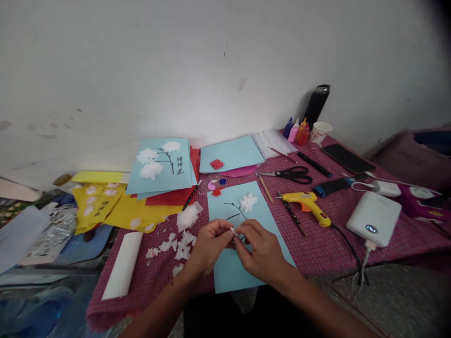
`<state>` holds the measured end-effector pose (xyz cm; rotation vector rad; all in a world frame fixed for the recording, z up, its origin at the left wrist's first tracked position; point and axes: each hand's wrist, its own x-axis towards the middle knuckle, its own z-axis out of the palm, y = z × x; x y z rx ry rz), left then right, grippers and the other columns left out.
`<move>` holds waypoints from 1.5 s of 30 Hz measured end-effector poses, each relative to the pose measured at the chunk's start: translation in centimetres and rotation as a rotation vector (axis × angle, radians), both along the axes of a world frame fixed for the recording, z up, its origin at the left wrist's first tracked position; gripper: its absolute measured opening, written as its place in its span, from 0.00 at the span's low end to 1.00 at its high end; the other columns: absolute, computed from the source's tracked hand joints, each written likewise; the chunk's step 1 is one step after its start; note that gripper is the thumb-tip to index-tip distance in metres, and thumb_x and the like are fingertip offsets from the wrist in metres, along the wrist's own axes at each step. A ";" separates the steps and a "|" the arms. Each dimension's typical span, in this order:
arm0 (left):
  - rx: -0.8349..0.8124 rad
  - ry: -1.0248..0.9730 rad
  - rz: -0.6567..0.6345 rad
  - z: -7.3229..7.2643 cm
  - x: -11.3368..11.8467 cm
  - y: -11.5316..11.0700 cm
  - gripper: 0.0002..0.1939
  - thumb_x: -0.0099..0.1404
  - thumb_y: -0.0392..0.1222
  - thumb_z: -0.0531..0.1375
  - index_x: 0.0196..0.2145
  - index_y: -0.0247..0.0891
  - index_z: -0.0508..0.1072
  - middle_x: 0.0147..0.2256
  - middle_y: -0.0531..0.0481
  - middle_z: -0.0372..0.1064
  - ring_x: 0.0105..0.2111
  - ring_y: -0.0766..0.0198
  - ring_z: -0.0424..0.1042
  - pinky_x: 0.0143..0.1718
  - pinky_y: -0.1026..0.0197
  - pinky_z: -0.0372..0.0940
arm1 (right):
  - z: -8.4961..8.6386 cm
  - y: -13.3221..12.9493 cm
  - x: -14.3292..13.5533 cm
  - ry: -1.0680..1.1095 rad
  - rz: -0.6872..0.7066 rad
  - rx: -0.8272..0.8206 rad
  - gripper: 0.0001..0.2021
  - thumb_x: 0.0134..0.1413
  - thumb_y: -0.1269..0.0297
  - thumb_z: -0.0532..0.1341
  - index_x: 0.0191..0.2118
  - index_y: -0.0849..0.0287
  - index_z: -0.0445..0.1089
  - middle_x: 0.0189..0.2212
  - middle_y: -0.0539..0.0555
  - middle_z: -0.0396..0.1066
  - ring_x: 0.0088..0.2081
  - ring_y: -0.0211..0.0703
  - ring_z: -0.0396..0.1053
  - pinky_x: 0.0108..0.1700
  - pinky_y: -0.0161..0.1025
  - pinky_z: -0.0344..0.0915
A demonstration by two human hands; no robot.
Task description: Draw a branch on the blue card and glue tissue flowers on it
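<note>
Over a light blue sheet (229, 277), my left hand (212, 243) and my right hand (263, 249) meet, fingertips pinched together on a small white paper piece (233, 231). Dark branch lines are drawn on the sheet, partly hidden by my hands. A white crumpled paper flower (248, 202) sits on its upper right part. Left of my left hand lie several torn white paper scraps (184, 246) and a larger white paper wad (189, 216).
A finished flower picture (163, 183) leans at the back left. A white paper roll (123, 266) lies front left. To the right are scissors (294, 175), a yellow glue gun (308, 205), a white power bank (375, 218) with cables, a paper cup (321, 131) and a black bottle (317, 106).
</note>
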<state>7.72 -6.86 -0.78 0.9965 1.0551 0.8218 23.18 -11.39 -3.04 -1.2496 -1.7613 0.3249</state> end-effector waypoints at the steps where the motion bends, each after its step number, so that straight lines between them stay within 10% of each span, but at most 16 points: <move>1: -0.016 -0.007 0.005 0.1 0.1 -0.1 0.14 0.53 0.41 0.69 0.36 0.33 0.73 0.31 0.51 0.74 0.28 0.68 0.72 0.34 0.64 0.68 | -0.1 0.0 0.1 -0.018 -0.009 0.000 0.06 0.60 0.70 0.60 0.43 0.58 0.70 0.39 0.56 0.70 0.37 0.43 0.70 0.38 0.38 0.67; 13: 0.028 0.094 -0.234 -0.2 1.1 0.0 0.16 0.62 0.41 0.61 0.47 0.36 0.68 0.38 0.45 0.76 0.39 0.59 0.76 0.39 0.57 0.71 | -1.5 -0.3 2.4 0.007 -0.076 -0.079 0.06 0.63 0.71 0.56 0.39 0.58 0.71 0.36 0.55 0.72 0.38 0.42 0.71 0.41 0.38 0.67; 20: 1.011 0.743 -0.404 -1.1 2.2 4.7 0.14 0.67 0.35 0.55 0.49 0.40 0.74 0.54 0.41 0.68 0.56 0.52 0.66 0.60 0.45 0.61 | -0.7 2.5 7.4 -0.330 -0.316 -0.296 0.09 0.64 0.65 0.56 0.37 0.58 0.73 0.36 0.56 0.75 0.39 0.45 0.73 0.42 0.38 0.64; 23: 1.175 0.844 -0.491 -1.5 2.8 6.1 0.15 0.67 0.37 0.58 0.51 0.39 0.74 0.58 0.39 0.63 0.60 0.50 0.62 0.62 0.44 0.60 | 0.4 4.3 7.8 -0.580 -0.374 -0.389 0.12 0.66 0.64 0.53 0.39 0.58 0.74 0.40 0.58 0.75 0.41 0.47 0.73 0.41 0.39 0.64; 45: 1.197 0.830 -0.609 -2.3 2.9 6.4 0.14 0.68 0.41 0.59 0.49 0.40 0.75 0.67 0.40 0.52 0.67 0.45 0.50 0.65 0.39 0.51 | 0.0 8.0 5.7 -0.800 -0.368 -0.550 0.15 0.69 0.64 0.50 0.43 0.61 0.73 0.41 0.64 0.75 0.38 0.49 0.76 0.37 0.39 0.66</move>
